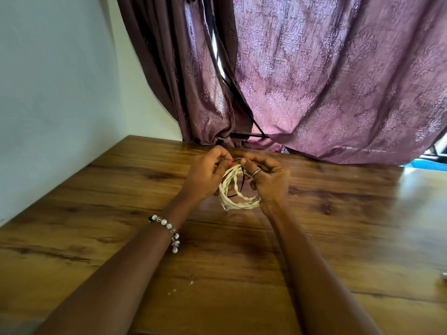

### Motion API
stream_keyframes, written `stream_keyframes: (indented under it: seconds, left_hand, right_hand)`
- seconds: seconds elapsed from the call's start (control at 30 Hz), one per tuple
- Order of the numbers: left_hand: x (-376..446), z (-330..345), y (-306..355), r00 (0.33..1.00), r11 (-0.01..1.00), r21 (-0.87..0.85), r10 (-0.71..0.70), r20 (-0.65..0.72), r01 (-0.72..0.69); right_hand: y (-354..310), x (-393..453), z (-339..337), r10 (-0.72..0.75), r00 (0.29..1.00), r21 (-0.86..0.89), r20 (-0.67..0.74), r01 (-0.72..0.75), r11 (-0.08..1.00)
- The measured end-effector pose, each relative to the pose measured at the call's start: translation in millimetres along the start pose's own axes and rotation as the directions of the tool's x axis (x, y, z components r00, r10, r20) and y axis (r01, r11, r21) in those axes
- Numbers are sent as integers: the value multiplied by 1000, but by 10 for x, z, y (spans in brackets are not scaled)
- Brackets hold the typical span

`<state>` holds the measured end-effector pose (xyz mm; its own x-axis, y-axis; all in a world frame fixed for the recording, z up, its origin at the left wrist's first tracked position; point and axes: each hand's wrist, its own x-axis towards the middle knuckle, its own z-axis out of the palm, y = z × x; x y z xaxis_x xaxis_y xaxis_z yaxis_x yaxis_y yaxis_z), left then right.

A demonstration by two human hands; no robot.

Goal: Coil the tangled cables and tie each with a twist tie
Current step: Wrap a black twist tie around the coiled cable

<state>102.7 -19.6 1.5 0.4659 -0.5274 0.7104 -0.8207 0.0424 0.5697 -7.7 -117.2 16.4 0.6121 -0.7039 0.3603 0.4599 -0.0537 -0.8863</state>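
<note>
A cream twisted cable (238, 200) is wound into a small coil and held just above the wooden table (338, 226). My left hand (205, 175) grips the coil's left side with curled fingers. My right hand (268, 180), with a ring on one finger, holds the right side. Both thumbs and forefingers meet at the top of the coil, pinching a thin black twist tie (242, 183) that runs down across the loops. A clear plug end (226, 207) sticks out at the coil's lower left.
Purple patterned curtains (338, 81) hang behind the table's far edge. A white wall (53, 93) borders the table on the left. A small shiny object (444, 275) lies at the right edge. Tiny white crumbs (183, 286) dot the wood near my left forearm.
</note>
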Motion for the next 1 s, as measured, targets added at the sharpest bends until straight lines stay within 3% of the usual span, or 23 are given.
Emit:
stream_keyframes:
  seconds: [0.2, 0.47, 0.73, 1.0]
  left_hand:
    - [-8, -12, 14, 1000, 1000, 13, 18, 15, -19]
    - [-11, -12, 46, 1000, 996, -91, -9, 13, 10]
    - [4, -18, 39, 997, 998, -57, 4, -77, -9]
    - [23, -59, 60, 992, 997, 57, 63, -107, -57]
  right_hand:
    - [-27, -7, -8, 10, 999, -29, 46, -9, 1000]
    - [-28, -1, -28, 22, 990, -34, 140, -17, 999]
    - [61, 48, -67, 55, 995, -40, 81, -52, 998]
    - [15, -13, 27, 57, 998, 73, 34, -60, 996]
